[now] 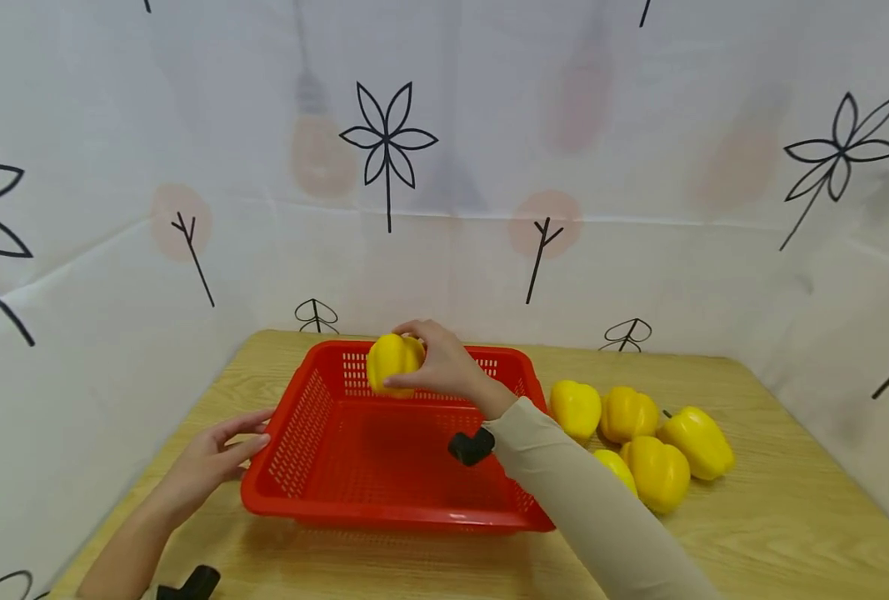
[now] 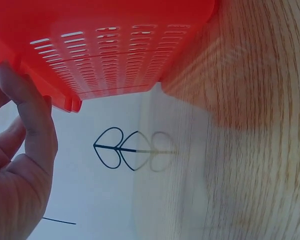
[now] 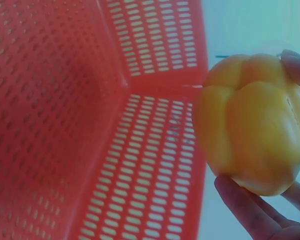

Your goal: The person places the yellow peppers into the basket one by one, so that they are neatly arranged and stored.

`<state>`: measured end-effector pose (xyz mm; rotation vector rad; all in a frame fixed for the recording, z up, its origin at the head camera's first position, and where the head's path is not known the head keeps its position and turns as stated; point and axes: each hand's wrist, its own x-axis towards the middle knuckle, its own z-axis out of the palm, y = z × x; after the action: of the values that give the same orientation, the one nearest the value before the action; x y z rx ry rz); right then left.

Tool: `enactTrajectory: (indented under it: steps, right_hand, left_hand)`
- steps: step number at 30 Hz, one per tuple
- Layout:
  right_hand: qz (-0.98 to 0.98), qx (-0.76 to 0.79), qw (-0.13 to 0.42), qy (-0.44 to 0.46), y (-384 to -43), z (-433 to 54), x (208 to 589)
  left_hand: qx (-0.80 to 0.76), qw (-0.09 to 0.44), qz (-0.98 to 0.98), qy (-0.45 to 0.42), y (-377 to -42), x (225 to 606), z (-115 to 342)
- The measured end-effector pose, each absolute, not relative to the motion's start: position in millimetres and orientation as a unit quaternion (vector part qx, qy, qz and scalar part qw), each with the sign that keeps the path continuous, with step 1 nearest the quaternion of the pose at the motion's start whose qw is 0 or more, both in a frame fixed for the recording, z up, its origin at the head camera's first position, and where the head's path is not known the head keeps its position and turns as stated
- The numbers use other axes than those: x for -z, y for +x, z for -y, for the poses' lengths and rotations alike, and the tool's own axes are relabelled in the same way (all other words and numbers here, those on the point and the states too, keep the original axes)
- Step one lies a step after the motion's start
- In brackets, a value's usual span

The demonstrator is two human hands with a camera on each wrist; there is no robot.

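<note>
In front of one white cloth (image 1: 451, 275) printed with line-drawn plants, on one wood-grain table (image 1: 789, 475): one red basket (image 1: 384, 511) with slotted walls. To the basket's right, close together, five yellow peppers (image 1: 656, 475) in sight; above the basket, near its far rim, a sixth pepper (image 1: 392, 364), held between thumb and fingers of the right hand (image 1: 444, 362). At the basket's left rim, with loose fingers touching it, the left hand (image 1: 207, 457).

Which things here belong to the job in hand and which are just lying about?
In the job:
rectangular red plastic basket, left hand at its rim
lobed yellow bell pepper, held in the right hand
probably the five loose yellow peppers to the right

Just surroundings:
light wood-grain table
white cloth backdrop with black plant drawings
</note>
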<state>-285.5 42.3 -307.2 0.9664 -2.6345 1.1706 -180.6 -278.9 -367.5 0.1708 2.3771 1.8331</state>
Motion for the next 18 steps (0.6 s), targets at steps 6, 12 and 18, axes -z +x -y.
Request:
enactTrajectory:
  steps: [6, 12, 18]
  right_hand:
    - [0.873, -0.366, 0.031, 0.320, -295, -23, 317]
    - [0.882, -0.356, 0.008, 0.309, -304, -3, 329]
    - [0.898, -0.322, -0.030, 0.299, -308, 7, 343]
  left_hand:
    - [-0.613, 0.069, -0.785, 0.062, -181, 368, 280]
    - [-0.612, 0.069, -0.786, 0.057, -181, 368, 282]
    - [-0.608, 0.061, -0.790, 0.057, -184, 370, 279]
